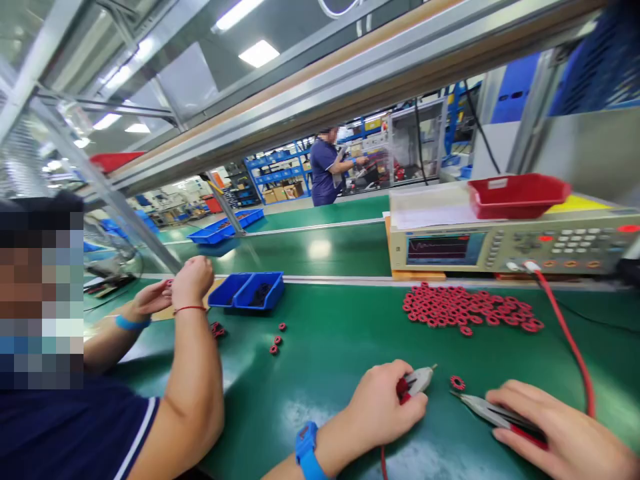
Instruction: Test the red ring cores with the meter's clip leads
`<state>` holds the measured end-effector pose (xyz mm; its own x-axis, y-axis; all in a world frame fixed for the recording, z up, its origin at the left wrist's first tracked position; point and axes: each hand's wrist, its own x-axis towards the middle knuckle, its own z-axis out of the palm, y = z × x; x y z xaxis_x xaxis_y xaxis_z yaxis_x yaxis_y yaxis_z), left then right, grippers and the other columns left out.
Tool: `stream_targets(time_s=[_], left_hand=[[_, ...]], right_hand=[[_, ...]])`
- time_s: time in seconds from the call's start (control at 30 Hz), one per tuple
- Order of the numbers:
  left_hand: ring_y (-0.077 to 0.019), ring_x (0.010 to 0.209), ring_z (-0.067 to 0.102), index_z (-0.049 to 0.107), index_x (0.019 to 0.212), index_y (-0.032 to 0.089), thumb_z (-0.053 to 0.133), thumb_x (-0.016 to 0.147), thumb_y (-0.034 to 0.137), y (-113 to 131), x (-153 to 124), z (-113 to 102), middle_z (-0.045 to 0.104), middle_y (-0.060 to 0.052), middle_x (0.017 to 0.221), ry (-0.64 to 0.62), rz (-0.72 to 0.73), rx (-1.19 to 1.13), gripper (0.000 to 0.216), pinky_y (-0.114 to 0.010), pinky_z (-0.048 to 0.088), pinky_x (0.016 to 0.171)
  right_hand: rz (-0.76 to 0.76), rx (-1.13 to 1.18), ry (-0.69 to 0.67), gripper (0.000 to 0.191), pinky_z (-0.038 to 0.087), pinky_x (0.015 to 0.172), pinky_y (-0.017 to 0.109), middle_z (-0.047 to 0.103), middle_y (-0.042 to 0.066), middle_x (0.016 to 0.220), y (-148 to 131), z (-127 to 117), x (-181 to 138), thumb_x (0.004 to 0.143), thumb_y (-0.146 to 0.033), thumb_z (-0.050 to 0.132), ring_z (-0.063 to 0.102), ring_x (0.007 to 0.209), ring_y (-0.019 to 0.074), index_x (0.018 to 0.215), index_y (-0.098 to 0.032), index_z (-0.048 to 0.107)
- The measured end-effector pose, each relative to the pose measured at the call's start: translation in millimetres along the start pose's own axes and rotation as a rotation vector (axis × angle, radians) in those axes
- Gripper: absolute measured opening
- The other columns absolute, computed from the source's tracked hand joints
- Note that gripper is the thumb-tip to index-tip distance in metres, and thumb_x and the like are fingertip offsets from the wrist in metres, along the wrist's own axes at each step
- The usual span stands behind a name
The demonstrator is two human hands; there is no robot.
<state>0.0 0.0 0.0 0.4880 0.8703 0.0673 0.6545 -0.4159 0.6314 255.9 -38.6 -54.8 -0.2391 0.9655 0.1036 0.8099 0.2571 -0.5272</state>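
Observation:
My left hand (383,407) is closed around a red-handled test clip (421,381) with silver jaws. A thin red lead (384,460) hangs below that hand. In my right hand (560,420) is a second red-handled clip (485,408), long-jawed like pliers, its tip pointing left. Just above that tip, on the green bench (320,373), lies a single red ring-shaped coil core (457,383) with dark marks around it. The left clip's tip is a little up and left of the ring, apart from it.
Many red rings (465,308) lie in front of a bench tester (500,243) showing a waveform; a thick red cable (570,340) runs from it. On top sits a red tray (517,197). Left are blue bins (259,292), loose rings (277,340) and a co-worker's arm (193,373).

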Motion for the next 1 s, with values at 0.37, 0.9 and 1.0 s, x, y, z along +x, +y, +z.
stream_targets(time_s=[0.37,0.9,1.0], left_hand=[[-0.0139,0.057,0.045,0.055,0.08,0.02,0.049,0.078,0.022,4,0,-4,0.049,0.003,0.062,-0.055,0.002,-0.023,0.007,-0.021,0.034,0.055],[-0.0178,0.065,0.052,0.056,0.09,0.021,0.048,0.082,0.026,13,-10,-13,0.06,-0.001,0.076,-0.229,0.068,0.12,0.012,-0.025,0.036,0.06],[-0.0183,0.066,0.054,0.056,0.09,0.022,0.047,0.083,0.027,13,-11,-16,0.061,-0.001,0.077,-0.235,0.069,0.133,0.013,-0.025,0.037,0.06]], right_hand=[[0.118,-0.077,-0.145,0.012,0.043,0.066,0.027,0.059,0.0,0.083,-34,-47,0,0.076,-0.023,0.053,0.057,0.076,0.0171,0.085,-0.026,0.06],[0.134,-0.114,-0.057,0.021,0.042,0.069,0.026,0.059,0.002,0.087,-41,-43,4,0.077,-0.029,0.056,0.057,0.082,0.0184,0.096,-0.026,0.063],[0.121,-0.107,-0.072,0.022,0.04,0.067,0.026,0.06,0.002,0.086,-43,-44,4,0.076,-0.029,0.057,0.057,0.08,0.018,0.096,-0.026,0.064]])
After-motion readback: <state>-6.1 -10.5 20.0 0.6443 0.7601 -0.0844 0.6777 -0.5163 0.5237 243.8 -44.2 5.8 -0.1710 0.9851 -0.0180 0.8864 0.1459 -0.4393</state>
